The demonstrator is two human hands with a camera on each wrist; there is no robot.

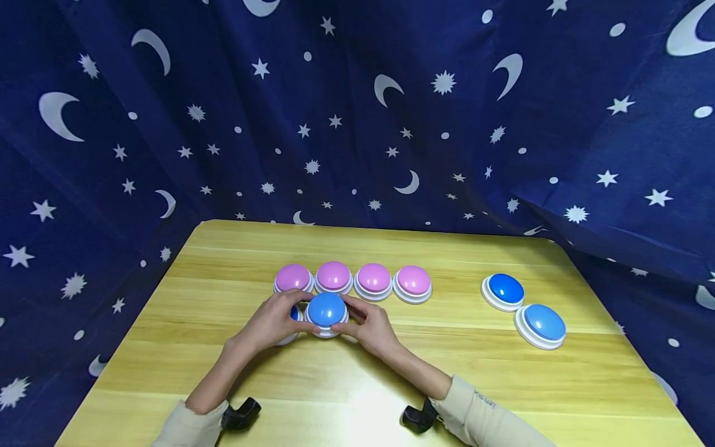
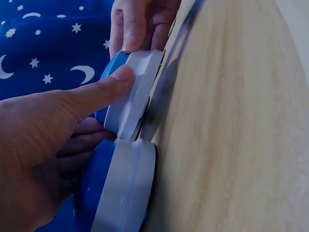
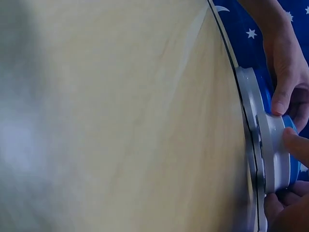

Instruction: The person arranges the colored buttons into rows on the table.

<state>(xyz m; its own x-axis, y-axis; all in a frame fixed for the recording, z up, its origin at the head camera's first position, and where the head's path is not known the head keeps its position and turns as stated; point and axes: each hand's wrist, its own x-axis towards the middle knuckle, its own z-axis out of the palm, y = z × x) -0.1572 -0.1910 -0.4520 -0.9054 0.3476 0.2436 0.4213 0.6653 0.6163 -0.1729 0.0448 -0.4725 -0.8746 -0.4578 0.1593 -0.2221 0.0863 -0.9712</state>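
Observation:
Both hands hold one light-blue domed push button (image 1: 326,308) with a white base, near the middle of the table. My left hand (image 1: 277,320) grips its left side, thumb at the front. From the right, my right hand (image 1: 370,324) pinches the same button, thumb on the front of its rim. The left wrist view shows its white base (image 2: 137,87) slightly tilted, close over the table. Beside it stands a darker blue button (image 2: 120,188), partly hidden under my left hand in the head view.
Just behind the hands, several pink buttons (image 1: 374,279) with white bases form a row. Toward the right of the wooden table (image 1: 447,372) sit a dark-blue button (image 1: 505,290) and a lighter blue button (image 1: 543,324). A navy curtain (image 1: 346,93) with moons and stars surrounds the table.

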